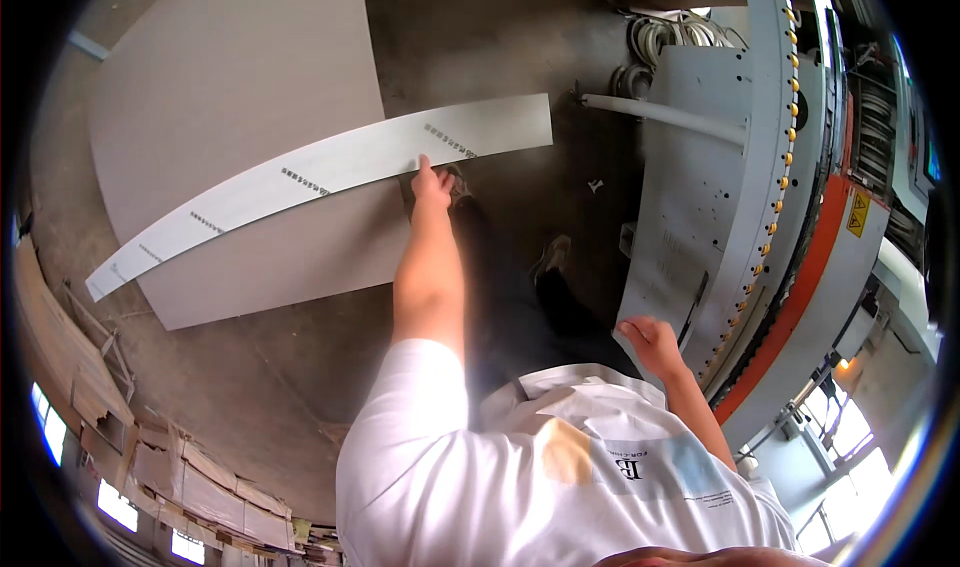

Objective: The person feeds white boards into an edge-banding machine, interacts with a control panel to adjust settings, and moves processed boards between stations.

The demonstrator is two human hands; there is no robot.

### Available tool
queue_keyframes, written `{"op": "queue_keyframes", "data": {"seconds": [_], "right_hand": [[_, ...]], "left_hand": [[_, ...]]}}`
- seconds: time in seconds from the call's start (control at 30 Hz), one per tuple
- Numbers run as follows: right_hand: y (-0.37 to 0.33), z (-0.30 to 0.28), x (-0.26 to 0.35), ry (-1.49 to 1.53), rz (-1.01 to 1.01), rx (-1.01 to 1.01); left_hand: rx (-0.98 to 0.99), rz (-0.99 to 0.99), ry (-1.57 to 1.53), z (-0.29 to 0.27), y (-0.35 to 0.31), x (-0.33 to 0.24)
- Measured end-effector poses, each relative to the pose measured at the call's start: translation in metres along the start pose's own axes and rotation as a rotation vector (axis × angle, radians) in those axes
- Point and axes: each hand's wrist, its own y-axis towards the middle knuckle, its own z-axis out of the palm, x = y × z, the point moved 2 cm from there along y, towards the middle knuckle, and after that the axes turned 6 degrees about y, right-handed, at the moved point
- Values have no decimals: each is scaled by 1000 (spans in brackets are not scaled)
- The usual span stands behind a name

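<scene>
Across the upper left and middle of the frame runs a long white strip (350,159) with rows of dark print, its right end reaching toward the upper centre and its left end dropping low toward the left rim. Near its right part, the left hand (433,182) grips its lower edge, one digit laid on the white face and the other fingers curled at the edge, partly out of sight. Beneath the strip as seen from above, a large grey-brown panel (250,57) fills the upper left; whether the two touch cannot be told. Right of centre, the right hand (652,345) is drawn into a loose fist, nothing visible in it, just beside the pale grey machine (690,157) with its row of yellow rollers (779,177); contact with the machine is unclear. By judgement, the step in hand is handling the strip one-handed. Since the grip lies well off the middle and the left end extends far away, a next move would call for a firm pinch, a level strip, and care for both ends, perhaps with the free hand lending support.
</scene>
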Motion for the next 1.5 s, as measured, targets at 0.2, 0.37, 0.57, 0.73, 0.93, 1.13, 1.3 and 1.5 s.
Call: {"op": "queue_keyframes", "data": {"seconds": [0.2, 0.37, 0.57, 0.73, 0.93, 1.13, 1.3, 1.5], "right_hand": [[93, -20, 103, -76, -306, -77], [173, -77, 162, -302, -608, -306], [179, -108, 216, -502, -766, -306], [180, -120, 198, -356, -542, 2], [185, -129, 203, -228, -514, -315], [197, -195, 189, -350, -447, -157], [173, -141, 188, -403, -515, 48], [180, -138, 179, -310, -518, -204]], "left_hand": [[109, -3, -232, 13, -16, -12], [287, 117, -199, 13, -136, 13], [330, 198, -162, -14, -281, 3], [387, 249, -192, 11, -334, 11], [306, 273, -171, -7, -361, -9], [311, 276, -118, 15, -354, 9], [294, 263, -121, 8, -325, 18], [268, 265, -145, 7, -327, 22]]}}
